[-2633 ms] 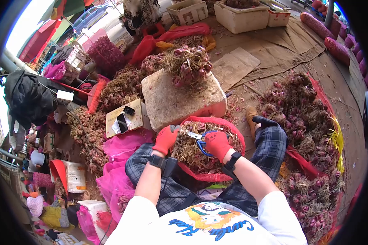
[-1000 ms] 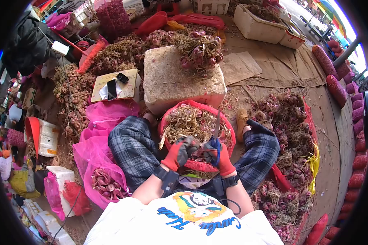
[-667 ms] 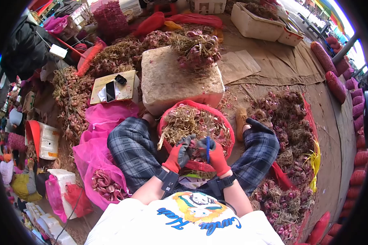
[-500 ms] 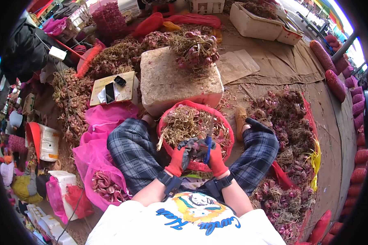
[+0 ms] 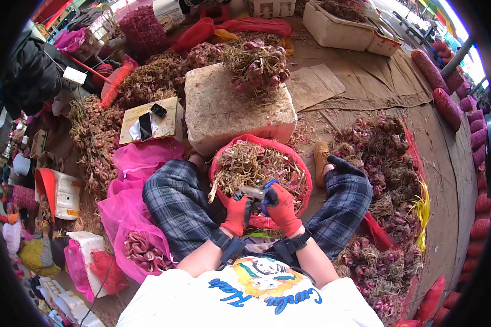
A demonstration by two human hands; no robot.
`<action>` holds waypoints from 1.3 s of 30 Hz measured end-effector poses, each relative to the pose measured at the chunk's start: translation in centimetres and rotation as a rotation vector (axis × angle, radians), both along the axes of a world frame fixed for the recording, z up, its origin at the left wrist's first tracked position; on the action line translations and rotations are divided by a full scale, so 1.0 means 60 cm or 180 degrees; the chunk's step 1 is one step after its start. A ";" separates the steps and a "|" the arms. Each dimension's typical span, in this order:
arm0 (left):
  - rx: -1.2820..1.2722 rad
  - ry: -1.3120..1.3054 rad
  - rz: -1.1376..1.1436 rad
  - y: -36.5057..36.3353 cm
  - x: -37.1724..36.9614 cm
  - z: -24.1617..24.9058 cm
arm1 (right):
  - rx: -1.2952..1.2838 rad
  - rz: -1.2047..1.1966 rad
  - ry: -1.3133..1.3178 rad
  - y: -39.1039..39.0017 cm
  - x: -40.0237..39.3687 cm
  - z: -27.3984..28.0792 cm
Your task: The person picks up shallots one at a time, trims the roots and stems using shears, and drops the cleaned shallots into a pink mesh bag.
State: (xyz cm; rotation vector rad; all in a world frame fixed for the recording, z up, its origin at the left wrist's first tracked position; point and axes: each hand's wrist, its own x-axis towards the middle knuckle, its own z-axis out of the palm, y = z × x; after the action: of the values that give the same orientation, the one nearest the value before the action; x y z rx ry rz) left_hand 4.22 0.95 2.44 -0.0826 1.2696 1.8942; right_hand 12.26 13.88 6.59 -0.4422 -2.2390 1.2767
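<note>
My right hand (image 5: 282, 207), in a red and dark glove, is closed around blue-handled scissors (image 5: 268, 192), whose metal blades point left. Close beside it, my left hand (image 5: 237, 211), gloved alike, is curled at the blade tips; what its fingers hold is hidden. Both hands are over a red-rimmed mesh bag (image 5: 306, 188) between my knees, filled with dry stalks and skins (image 5: 245, 163). By my left knee, loose shallots (image 5: 143, 252) lie in a pink mesh bag (image 5: 126, 204).
A foam box (image 5: 237, 106) stands ahead, carrying a shallot bundle (image 5: 259, 68). Left of it, a phone (image 5: 145, 126) rests on a smaller box (image 5: 171, 118). More shallot bundles (image 5: 373, 163) cover the ground on my right. Filled red sacks (image 5: 447, 111) line the far right.
The scissors have swung from pointing up and away to pointing left across my left hand. My right hand has turned with them and risen slightly. The camera view has shifted a little.
</note>
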 end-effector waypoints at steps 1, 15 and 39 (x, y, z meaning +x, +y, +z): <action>-0.0198 0.0076 -0.0054 0.002 0.001 0.015 | -0.0265 -0.0049 -0.0016 -0.002 -0.001 -0.005; -0.0322 0.1835 0.0082 0.002 0.011 -0.043 | -0.3041 -0.0187 0.0070 0.004 0.010 0.000; 0.1464 -0.1853 -0.0728 -0.013 -0.011 0.075 | -0.3927 -0.0256 -0.0124 0.038 0.032 0.002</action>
State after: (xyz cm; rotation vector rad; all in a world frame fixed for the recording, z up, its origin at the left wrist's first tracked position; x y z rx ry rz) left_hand 3.53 0.16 6.92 -0.2179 0.4235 1.7379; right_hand 14.19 16.14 6.72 -0.9445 -1.1676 2.4814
